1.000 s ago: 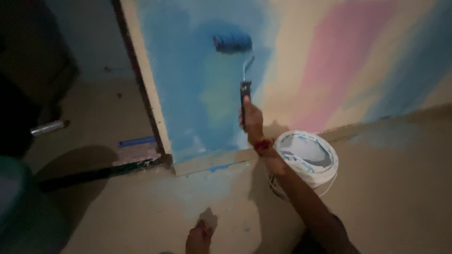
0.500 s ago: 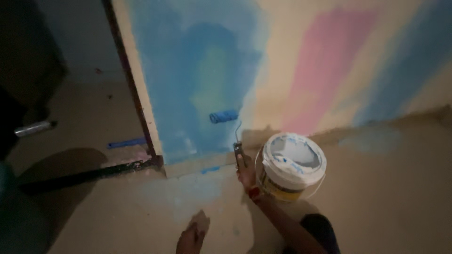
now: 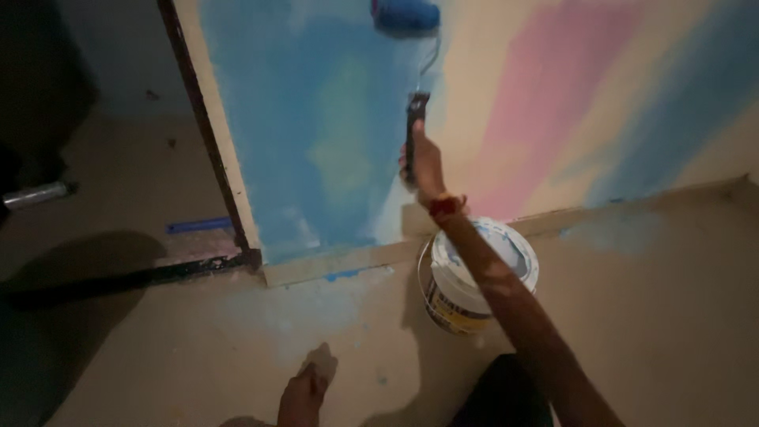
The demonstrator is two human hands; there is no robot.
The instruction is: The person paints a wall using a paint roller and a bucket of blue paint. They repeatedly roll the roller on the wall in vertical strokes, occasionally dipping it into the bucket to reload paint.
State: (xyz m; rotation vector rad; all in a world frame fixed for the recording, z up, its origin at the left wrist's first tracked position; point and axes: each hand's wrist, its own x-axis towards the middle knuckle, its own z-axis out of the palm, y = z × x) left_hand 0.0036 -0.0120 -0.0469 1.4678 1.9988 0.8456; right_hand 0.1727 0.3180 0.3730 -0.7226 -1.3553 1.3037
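My right hand (image 3: 423,162) is shut on the dark handle of a paint roller (image 3: 405,16). Its blue sleeve is pressed high on the wall, at the top edge of the view. Around it the wall's blue painted patch (image 3: 316,119) reaches down to the skirting. A red band sits on my right wrist. Below my forearm a white paint bucket (image 3: 474,285) with blue-smeared rim stands on the floor against the wall. My left hand (image 3: 304,391) rests on the floor near the bottom edge, dim, with nothing in it.
To the right the wall carries pink (image 3: 553,95), cream and blue bands. A dark door frame (image 3: 209,134) borders the blue patch on the left, with a dark threshold strip (image 3: 126,277) along the floor. A metal tube (image 3: 35,194) lies far left. Blue paint spots mark the floor.
My right hand has pushed the roller from low on the wall, near the skirting, up to the top of the blue patch. The view has shifted slightly. My left hand stays on the floor.
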